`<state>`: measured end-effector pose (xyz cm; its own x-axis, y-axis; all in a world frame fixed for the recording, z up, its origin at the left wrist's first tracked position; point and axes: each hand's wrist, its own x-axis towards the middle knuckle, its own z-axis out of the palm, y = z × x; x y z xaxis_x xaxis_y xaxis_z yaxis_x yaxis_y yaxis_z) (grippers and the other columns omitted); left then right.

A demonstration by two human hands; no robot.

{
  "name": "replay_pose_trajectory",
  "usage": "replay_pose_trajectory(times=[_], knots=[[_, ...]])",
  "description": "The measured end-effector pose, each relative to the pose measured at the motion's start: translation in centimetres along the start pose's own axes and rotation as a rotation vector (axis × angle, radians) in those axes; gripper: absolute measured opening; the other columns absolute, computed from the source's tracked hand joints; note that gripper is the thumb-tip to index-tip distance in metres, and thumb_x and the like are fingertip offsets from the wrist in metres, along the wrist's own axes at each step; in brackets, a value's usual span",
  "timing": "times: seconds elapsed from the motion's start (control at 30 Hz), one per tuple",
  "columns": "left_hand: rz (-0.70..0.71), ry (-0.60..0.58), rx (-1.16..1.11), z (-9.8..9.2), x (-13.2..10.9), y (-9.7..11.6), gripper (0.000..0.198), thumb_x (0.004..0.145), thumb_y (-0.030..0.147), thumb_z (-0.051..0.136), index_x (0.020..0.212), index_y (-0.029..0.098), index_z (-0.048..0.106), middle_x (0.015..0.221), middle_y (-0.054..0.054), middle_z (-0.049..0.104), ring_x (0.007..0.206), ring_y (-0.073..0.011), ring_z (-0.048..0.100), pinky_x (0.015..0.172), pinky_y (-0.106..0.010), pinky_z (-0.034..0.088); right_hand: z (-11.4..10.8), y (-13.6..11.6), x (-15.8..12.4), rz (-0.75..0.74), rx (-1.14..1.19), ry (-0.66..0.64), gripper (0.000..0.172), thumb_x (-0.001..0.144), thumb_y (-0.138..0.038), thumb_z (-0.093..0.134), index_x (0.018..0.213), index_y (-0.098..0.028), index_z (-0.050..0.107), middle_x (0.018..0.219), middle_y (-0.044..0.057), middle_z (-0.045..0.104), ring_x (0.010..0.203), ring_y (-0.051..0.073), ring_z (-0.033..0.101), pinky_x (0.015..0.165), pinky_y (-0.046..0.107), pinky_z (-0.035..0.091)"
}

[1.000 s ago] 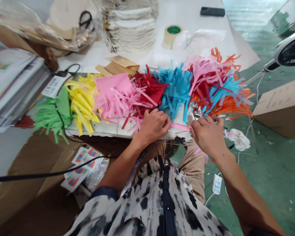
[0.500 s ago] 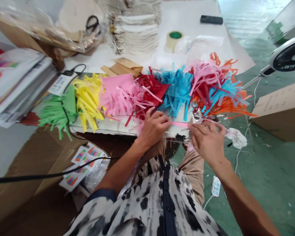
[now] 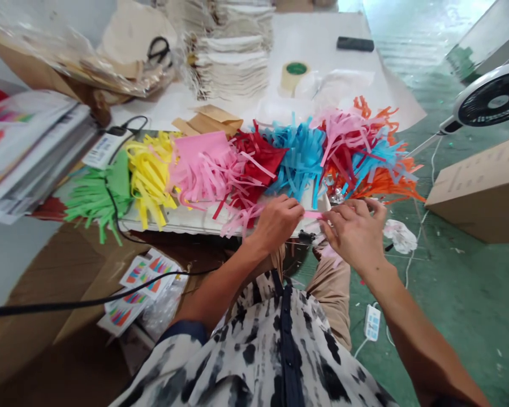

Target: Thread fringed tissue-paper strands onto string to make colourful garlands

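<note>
Fringed tissue paper lies in a row along a white board (image 3: 186, 225): green (image 3: 97, 200), yellow (image 3: 148, 178), pink (image 3: 201, 169), red (image 3: 258, 158), blue (image 3: 299, 161), then mixed pink and orange (image 3: 365, 164). A short pink paper strip (image 3: 313, 215) spans the gap between my hands. My left hand (image 3: 277, 223) pinches one end, over the board's front edge. My right hand (image 3: 352, 232) holds the other end, its fingers spread. Crumpled silver foil (image 3: 337, 196) sits just above my right hand.
Behind the fringes are stacked cloth bags (image 3: 229, 56), a tape roll (image 3: 294, 76), scissors (image 3: 159, 51) and a phone (image 3: 355, 43). Printed papers (image 3: 29, 152) stand left, a cardboard box (image 3: 479, 189) and fan (image 3: 492, 99) right. A black cable (image 3: 89, 302) crosses low left.
My hands have drawn closer together, with less of the pink strip showing between them. The whole view has shifted slightly as my head moved.
</note>
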<state>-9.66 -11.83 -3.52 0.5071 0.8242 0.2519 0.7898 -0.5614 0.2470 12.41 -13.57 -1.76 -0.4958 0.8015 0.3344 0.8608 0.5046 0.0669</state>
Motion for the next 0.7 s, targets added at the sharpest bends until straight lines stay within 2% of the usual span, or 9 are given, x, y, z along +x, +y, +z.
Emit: replay_pose_trajectory(times=[0.2, 0.37, 0.53, 0.7], knots=[[-0.026, -0.018, 0.052, 0.6, 0.6, -0.6, 0.021, 0.107, 0.027, 0.057, 0.101, 0.018, 0.075, 0.101, -0.008, 0.075, 0.099, -0.0249, 0.063, 0.085, -0.037, 0.047, 1.5, -0.4, 1.3, -0.015, 0.143, -0.013, 0.022, 0.105, -0.034, 0.059, 0.099, -0.022, 0.076, 0.098, 0.005, 0.078, 0.105, 0.027, 0.059, 0.107, 0.049, 0.028], [-0.016, -0.047, 0.036, 0.4, 0.4, -0.8, 0.019, 0.107, 0.030, 0.057, 0.107, 0.019, 0.073, 0.106, -0.007, 0.074, 0.101, -0.0243, 0.062, 0.085, -0.037, 0.045, 2.3, 0.0, 1.4, 0.007, 0.199, -0.044, 0.024, 0.106, -0.032, 0.055, 0.098, -0.022, 0.075, 0.095, 0.006, 0.077, 0.105, 0.028, 0.059, 0.105, 0.048, 0.027], [-0.082, -0.047, 0.072, 0.1, 0.0, -1.2, 0.021, 0.107, 0.034, 0.059, 0.103, 0.019, 0.072, 0.105, -0.007, 0.073, 0.103, -0.0256, 0.061, 0.083, -0.040, 0.041, 2.9, 0.8, 1.0, 0.067, 0.254, -0.045, 0.026, 0.107, -0.037, 0.052, 0.100, -0.022, 0.073, 0.098, 0.007, 0.076, 0.110, 0.030, 0.059, 0.103, 0.048, 0.027], [-0.166, -0.077, 0.107, -0.3, -0.4, -1.7, 0.021, 0.106, 0.037, 0.061, 0.103, 0.019, 0.070, 0.106, -0.009, 0.073, 0.107, -0.0271, 0.060, 0.083, -0.042, 0.037, 2.7, 1.5, 1.7, 0.115, 0.313, -0.166, 0.024, 0.105, -0.036, 0.054, 0.099, -0.022, 0.073, 0.103, 0.008, 0.077, 0.111, 0.032, 0.058, 0.091, 0.045, 0.027]])
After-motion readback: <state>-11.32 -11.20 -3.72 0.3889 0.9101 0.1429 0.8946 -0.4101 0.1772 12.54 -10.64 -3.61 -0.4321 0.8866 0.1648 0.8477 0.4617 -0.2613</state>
